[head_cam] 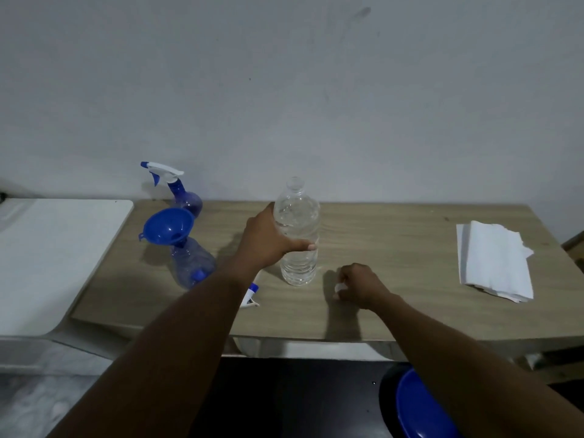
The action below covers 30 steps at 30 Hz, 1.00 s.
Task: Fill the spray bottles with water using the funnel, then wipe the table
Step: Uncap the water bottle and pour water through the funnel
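Note:
A clear water bottle (298, 248) stands uncapped in the middle of the wooden table (395, 248). My left hand (268, 241) is wrapped around its side. My right hand (357, 284) rests on the table just right of the bottle, closed on a small white cap (339, 287). At the left, a blue funnel (167, 227) sits in the neck of an open blue spray bottle (192, 263). Behind it stands a second blue spray bottle (185, 197) with its white trigger head on. A loose white and blue trigger head (251, 297) lies partly hidden under my left forearm.
A stack of white paper towels (496, 263) lies at the table's right end. A white surface (53, 257) adjoins the table on the left. The wall runs right behind the table. A blue round object (420, 409) sits below the front edge.

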Available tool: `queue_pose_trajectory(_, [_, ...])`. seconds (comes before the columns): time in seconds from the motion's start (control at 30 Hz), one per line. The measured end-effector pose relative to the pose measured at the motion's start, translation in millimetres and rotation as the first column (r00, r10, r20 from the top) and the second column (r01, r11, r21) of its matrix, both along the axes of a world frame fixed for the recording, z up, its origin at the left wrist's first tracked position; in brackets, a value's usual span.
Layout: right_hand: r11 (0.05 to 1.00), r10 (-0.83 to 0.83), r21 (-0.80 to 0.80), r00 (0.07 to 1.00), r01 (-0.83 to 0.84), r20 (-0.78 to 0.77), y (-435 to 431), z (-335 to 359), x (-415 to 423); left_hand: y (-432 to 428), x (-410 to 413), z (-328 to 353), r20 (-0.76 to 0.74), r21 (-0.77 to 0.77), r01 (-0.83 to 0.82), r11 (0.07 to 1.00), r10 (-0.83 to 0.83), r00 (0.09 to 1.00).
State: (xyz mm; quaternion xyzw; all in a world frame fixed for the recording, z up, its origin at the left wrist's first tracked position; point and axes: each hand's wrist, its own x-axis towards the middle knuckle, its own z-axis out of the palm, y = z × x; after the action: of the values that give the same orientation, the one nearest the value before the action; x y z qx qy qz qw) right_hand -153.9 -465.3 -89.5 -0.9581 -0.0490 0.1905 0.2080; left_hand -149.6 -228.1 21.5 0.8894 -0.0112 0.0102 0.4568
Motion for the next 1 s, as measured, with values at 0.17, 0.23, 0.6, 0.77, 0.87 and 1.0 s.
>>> queue_pose_trajectory(0.17, [0.999,0.026,-0.029,0.999,-0.027,-0.029,-1.8,-5.3,1.6,0.7,0.7,4.4,-0.016,0.030,0.002,1.000,-0.001,1.000])
queue_pose_trajectory(0.23, [1.000,-0.009,0.015,1.000,0.009,-0.011,-2.3,3.7,5.0,0.8,0.2,5.8,-0.025,0.022,0.011,1.000,-0.010,1.000])
queue_pose_trajectory(0.6, [0.782,-0.017,0.621,0.996,-0.043,0.092,56.6,70.5,9.2,24.2,11.8,43.8,-0.265,-0.078,0.218,0.973,-0.231,0.936])
queue_pose_trajectory(0.77, [0.702,-0.237,0.711,0.951,0.026,0.200,89.2,71.4,7.5,36.1,6.0,66.8,-0.294,-0.112,0.218,0.970,-0.242,0.925])
queue_pose_trajectory(0.87, [0.665,-0.323,0.746,0.918,0.046,0.231,101.8,67.1,8.2,45.2,-2.2,68.1,-0.272,-0.150,0.145,0.978,-0.182,0.945])
queue_pose_trajectory(1.0, [0.632,-0.423,0.769,0.875,0.098,0.236,115.8,69.6,8.8,76.5,-19.3,49.8,-0.294,-0.196,-0.021,0.980,-0.039,0.955])
